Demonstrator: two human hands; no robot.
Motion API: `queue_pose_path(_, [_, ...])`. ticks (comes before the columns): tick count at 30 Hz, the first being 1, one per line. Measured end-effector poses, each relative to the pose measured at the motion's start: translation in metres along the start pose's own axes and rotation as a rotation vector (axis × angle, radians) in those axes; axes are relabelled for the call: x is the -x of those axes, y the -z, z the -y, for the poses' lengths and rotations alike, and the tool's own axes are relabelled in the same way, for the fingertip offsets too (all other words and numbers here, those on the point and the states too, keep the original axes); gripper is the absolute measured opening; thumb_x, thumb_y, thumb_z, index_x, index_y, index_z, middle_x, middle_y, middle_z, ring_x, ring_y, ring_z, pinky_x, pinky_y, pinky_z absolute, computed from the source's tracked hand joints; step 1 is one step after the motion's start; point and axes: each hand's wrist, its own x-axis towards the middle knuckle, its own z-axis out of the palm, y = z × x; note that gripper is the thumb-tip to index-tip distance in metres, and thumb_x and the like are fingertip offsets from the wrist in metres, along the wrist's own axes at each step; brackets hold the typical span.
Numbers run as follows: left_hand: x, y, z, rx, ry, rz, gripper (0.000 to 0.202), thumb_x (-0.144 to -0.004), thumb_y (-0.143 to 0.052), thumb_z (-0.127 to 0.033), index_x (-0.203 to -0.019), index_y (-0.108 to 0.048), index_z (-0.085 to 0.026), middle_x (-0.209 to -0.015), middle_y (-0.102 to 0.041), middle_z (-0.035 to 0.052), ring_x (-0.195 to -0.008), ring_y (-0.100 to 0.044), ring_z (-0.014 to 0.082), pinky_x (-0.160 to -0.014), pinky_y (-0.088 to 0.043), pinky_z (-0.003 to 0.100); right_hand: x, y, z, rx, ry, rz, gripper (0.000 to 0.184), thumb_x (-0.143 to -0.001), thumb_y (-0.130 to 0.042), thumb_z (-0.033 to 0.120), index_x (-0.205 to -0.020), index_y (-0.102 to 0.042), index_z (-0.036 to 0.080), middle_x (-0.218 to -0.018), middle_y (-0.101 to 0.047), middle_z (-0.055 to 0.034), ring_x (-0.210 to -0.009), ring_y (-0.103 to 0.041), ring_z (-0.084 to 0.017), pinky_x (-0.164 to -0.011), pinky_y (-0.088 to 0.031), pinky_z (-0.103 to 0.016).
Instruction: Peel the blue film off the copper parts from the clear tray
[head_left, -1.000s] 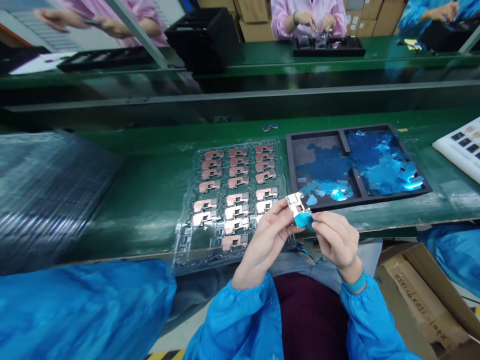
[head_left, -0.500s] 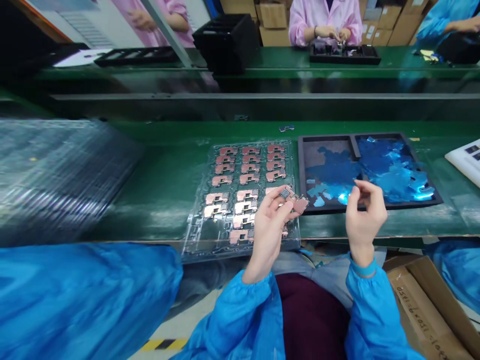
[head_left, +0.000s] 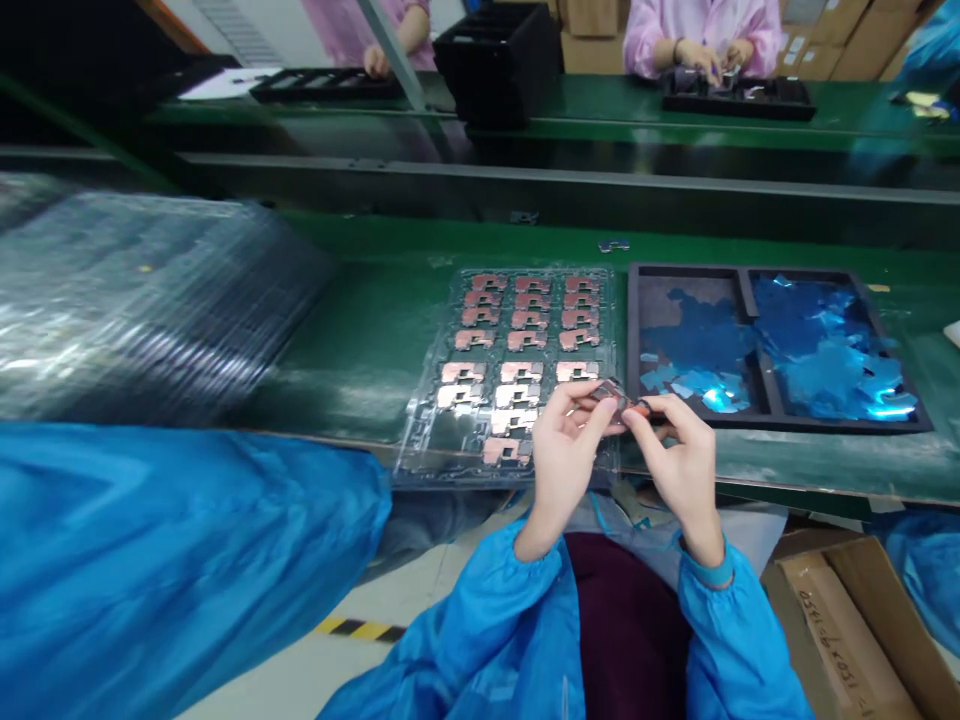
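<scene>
Head view. Left hand (head_left: 566, 450) and right hand (head_left: 679, 455) meet over the near right corner of the clear tray (head_left: 420, 430). The metal part (head_left: 611, 390) is held up there, above that corner. Left thumb and fingers are clamped on it; right thumb and forefinger are pinched at its right end. Whether they also grip a film edge is too small to tell.

Change: half a second ago the right hand was off by itself, over the black box (head_left: 634, 330) right of the clear tray; now it is back at the part. The blue piece seen on the part a second ago does not show. Judgement: that piece is off, and two-handed work has resumed.
</scene>
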Motion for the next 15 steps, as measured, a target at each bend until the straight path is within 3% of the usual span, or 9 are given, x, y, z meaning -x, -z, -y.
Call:
queue_pose_path(4, [0.002, 0.03, -0.021, -0.169, -0.112, 0.023, 0.025, -0.091, -0.081, -0.034, -0.112, -0.08, -0.022, -0.1, -0.08, 0.0051, -0.085, -0.078, 0.0202, -0.076, -0.067, 0.032, 0.008, 0.007, -0.004, -0.007, 0.06, 0.124, 0.025, -0.11, -0.059, 0.031, -0.1, -0.08, 0.021, -0.102, -0.08, -0.0082, -0.089, -0.074, -0.02, -0.068, -0.061, -0.03])
queue_pose_path(6, [-0.001, 0.061, -0.037, -0.364, -0.224, -0.034, 0.025, -0.096, -0.075, -0.032, -0.118, -0.083, -0.024, -0.11, -0.08, 0.006, -0.095, -0.076, 0.021, -0.086, -0.064, 0.034, 0.014, 0.013, -0.008, -0.025, 0.073, 0.186, 0.029, -0.112, -0.053, 0.03, -0.113, -0.08, 0.022, -0.111, -0.08, -0.0099, -0.092, -0.076, -0.021, -0.071, -0.062, -0.032])
queue_pose_path(9, [-0.011, 0.118, -0.058, -0.684, -0.32, -0.093, 0.03, -0.101, -0.064, -0.032, -0.125, -0.083, -0.025, -0.116, -0.079, 0.0073, -0.104, -0.073, 0.0236, -0.098, -0.059, 0.038, 0.019, 0.019, -0.014, -0.028, 0.029, 0.17, 0.03, -0.112, -0.053, 0.031, -0.129, -0.077, 0.023, -0.117, -0.08, -0.0099, -0.093, -0.077, -0.021, -0.07, -0.063, -0.033])
queue_pose_path(12, [-0.026, 0.168, -0.06, -0.849, -0.243, -0.091, 0.037, -0.098, -0.064, -0.033, -0.13, -0.078, -0.021, -0.105, -0.081, 0.0076, -0.099, -0.074, 0.0264, -0.098, -0.056, 0.041, 0.02, 0.022, -0.019, -0.006, 0.002, 0.142, 0.029, -0.112, -0.055, 0.033, -0.127, -0.078, 0.025, -0.116, -0.081, -0.009, -0.093, -0.077, -0.022, -0.074, -0.063, -0.034])
queue_pose_path(15, [-0.041, 0.197, -0.046, -0.929, -0.171, -0.052, 0.029, -0.092, -0.068, -0.036, -0.115, -0.078, -0.02, -0.1, -0.083, 0.0085, -0.097, -0.075, 0.0299, -0.095, -0.056, 0.042, 0.019, 0.022, -0.021, -0.002, 0.005, 0.151, 0.027, -0.111, -0.057, 0.034, -0.123, -0.079, 0.025, -0.118, -0.081, -0.0093, -0.093, -0.077, -0.023, -0.078, -0.065, -0.038])
